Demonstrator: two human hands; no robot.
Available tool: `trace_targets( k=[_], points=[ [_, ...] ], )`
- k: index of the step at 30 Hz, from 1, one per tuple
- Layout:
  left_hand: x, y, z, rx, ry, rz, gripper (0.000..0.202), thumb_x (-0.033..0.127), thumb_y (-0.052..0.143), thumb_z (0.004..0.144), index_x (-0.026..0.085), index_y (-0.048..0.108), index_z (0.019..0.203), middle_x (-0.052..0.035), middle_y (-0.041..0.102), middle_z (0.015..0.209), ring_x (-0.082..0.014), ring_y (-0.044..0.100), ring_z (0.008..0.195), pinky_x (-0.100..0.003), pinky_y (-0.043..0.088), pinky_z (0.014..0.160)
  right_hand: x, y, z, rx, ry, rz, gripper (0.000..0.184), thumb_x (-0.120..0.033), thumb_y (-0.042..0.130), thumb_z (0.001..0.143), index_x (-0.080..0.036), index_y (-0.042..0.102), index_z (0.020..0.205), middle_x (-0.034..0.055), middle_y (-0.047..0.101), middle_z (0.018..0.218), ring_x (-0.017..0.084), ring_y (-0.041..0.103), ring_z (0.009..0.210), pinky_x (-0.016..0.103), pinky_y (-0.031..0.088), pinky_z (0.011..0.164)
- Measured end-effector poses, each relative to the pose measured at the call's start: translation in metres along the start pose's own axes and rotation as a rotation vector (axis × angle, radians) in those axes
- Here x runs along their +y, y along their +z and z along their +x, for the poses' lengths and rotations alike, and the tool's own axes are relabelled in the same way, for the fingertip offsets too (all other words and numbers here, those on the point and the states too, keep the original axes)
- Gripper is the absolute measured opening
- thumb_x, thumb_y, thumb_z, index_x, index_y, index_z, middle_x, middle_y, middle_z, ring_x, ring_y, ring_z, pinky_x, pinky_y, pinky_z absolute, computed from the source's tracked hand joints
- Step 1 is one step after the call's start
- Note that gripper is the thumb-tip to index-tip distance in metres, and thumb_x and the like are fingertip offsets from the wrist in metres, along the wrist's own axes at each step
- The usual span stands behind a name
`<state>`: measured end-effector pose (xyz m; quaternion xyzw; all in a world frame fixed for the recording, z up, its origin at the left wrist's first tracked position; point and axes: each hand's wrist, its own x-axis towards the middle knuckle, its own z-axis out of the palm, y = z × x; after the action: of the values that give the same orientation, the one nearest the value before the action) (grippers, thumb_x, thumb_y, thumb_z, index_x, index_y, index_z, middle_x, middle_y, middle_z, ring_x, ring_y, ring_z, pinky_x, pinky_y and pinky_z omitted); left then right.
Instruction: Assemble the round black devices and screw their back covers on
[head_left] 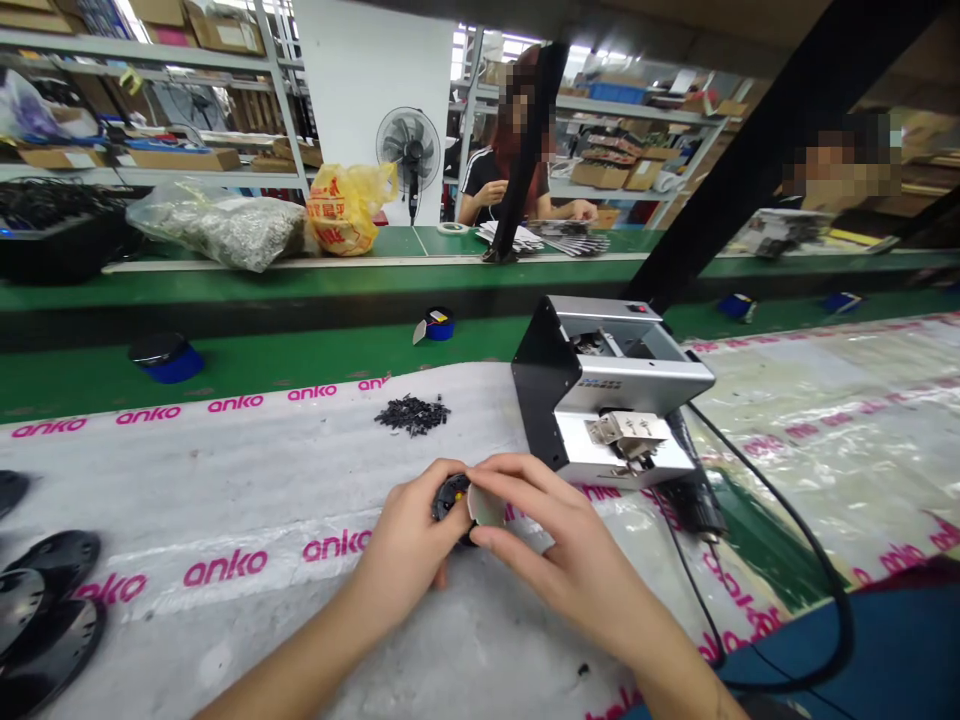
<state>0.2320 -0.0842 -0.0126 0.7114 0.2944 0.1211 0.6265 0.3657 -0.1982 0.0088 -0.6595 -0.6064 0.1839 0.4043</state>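
Note:
My left hand (409, 540) is closed around a small round black part (450, 493) with a yellow spot on it, held just above the white plastic sheet (247, 480). My right hand (559, 545) pinches a strip of pale tape (487, 508) against that part; thumb and forefinger are pressed together. A grey and black tape dispenser machine (611, 385) stands just behind my right hand, with a cut strip at its outlet (626, 430). A little heap of small black pieces (412, 413) lies behind my hands.
Several flat black discs (45, 600) lie at the left edge. Black cables (787, 560) run from the machine to the right. Blue tape rolls (166, 357) sit on the green belt. Across it are a bag of parts (217, 225), a yellow bag (345, 208), a fan (409, 145) and two seated people.

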Motion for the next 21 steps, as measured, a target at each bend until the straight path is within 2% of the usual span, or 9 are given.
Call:
trace_targets(
  k=[3, 5, 8, 11, 16, 21],
  points=[
    [-0.004, -0.005, 0.0, -0.065, -0.003, -0.069, 0.029, 0.029, 0.046, 0.094, 0.025, 0.058, 0.12, 0.0064, 0.055, 0.061, -0.0069, 0.048, 0.033, -0.015, 0.032, 0.031, 0.003, -0.001, 0.006, -0.08, -0.074, -0.069, 0.04, -0.019, 0.058, 0.094, -0.03, 0.055, 0.132, 0.0057, 0.055, 0.128, 0.019, 0.052, 0.119, 0.032, 0.048, 0.098],
    [-0.008, -0.012, 0.0, -0.17, -0.034, -0.174, 0.038, 0.029, 0.046, 0.094, 0.023, 0.051, 0.131, 0.0048, 0.059, 0.061, -0.0098, 0.056, 0.039, -0.016, 0.039, 0.036, 0.007, 0.0, 0.008, -0.078, -0.113, -0.081, 0.039, -0.02, 0.061, 0.093, -0.029, 0.056, 0.131, 0.0052, 0.058, 0.126, 0.02, 0.053, 0.117, 0.034, 0.049, 0.098],
    [-0.015, -0.025, 0.0, -0.337, -0.054, -0.345, 0.055, 0.03, 0.054, 0.092, 0.018, 0.038, 0.143, -0.0009, 0.067, 0.065, -0.0158, 0.069, 0.058, -0.024, 0.054, 0.056, 0.012, 0.0, 0.01, -0.068, -0.168, -0.066, 0.034, -0.022, 0.066, 0.09, -0.028, 0.06, 0.123, 0.0043, 0.065, 0.119, 0.021, 0.056, 0.114, 0.037, 0.05, 0.096],
    [-0.022, -0.034, 0.0, -0.424, -0.042, -0.42, 0.07, 0.031, 0.065, 0.088, 0.017, 0.031, 0.148, -0.0038, 0.07, 0.072, -0.0198, 0.072, 0.073, -0.031, 0.056, 0.071, 0.013, -0.003, 0.012, -0.111, -0.241, -0.077, 0.026, -0.025, 0.066, 0.09, -0.027, 0.065, 0.116, 0.0044, 0.068, 0.116, 0.023, 0.058, 0.113, 0.039, 0.052, 0.095],
    [-0.027, -0.039, 0.002, -0.492, -0.035, -0.448, 0.079, 0.025, 0.071, 0.085, 0.02, 0.026, 0.151, -0.0045, 0.072, 0.079, -0.0199, 0.073, 0.081, -0.034, 0.055, 0.079, 0.013, -0.011, 0.018, -0.201, -0.325, -0.135, 0.027, -0.027, 0.064, 0.091, -0.026, 0.067, 0.119, 0.007, 0.066, 0.121, 0.022, 0.057, 0.115, 0.036, 0.055, 0.092],
    [-0.02, -0.036, 0.006, -0.448, -0.052, -0.413, 0.066, 0.033, 0.065, 0.089, 0.018, 0.037, 0.147, -0.0059, 0.072, 0.077, -0.0208, 0.074, 0.073, -0.033, 0.057, 0.07, 0.016, -0.018, 0.025, -0.253, -0.365, -0.202, 0.03, -0.029, 0.06, 0.094, -0.029, 0.065, 0.124, 0.0068, 0.064, 0.125, 0.021, 0.057, 0.115, 0.038, 0.054, 0.093]
  ],
)
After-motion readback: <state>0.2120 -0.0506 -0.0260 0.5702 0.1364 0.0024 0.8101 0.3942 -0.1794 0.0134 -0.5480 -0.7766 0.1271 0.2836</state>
